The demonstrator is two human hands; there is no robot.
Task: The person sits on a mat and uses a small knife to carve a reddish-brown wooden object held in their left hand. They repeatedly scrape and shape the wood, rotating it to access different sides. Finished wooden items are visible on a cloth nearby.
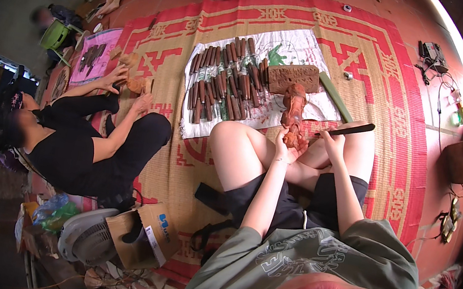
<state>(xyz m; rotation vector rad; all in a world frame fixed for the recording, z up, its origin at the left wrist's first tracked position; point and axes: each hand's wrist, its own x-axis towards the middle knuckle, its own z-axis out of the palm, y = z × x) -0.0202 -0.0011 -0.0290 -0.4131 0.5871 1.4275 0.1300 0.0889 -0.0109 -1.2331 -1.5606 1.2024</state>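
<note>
My left hand (283,148) is closed around the near end of a reddish-brown carved wooden figure (294,107), held between my knees. The figure's far end points away from me toward a carved brown block (294,79). My right hand (332,142) grips a long dark-handled tool (354,131) just right of the figure. The tool's handle sticks out to the right past my fingers, and its working tip is hard to make out. Beyond my left knee, many wooden-handled carving tools (224,79) lie in rows on a white cloth (193,130).
A green bar (335,96) lies at the cloth's right edge. On my left a co-worker (80,131) sits handling pale wood pieces (134,84). A patterned red and tan mat (396,111) spreads beneath us. A cardboard box (145,237) and a grey fan (87,237) stand behind left.
</note>
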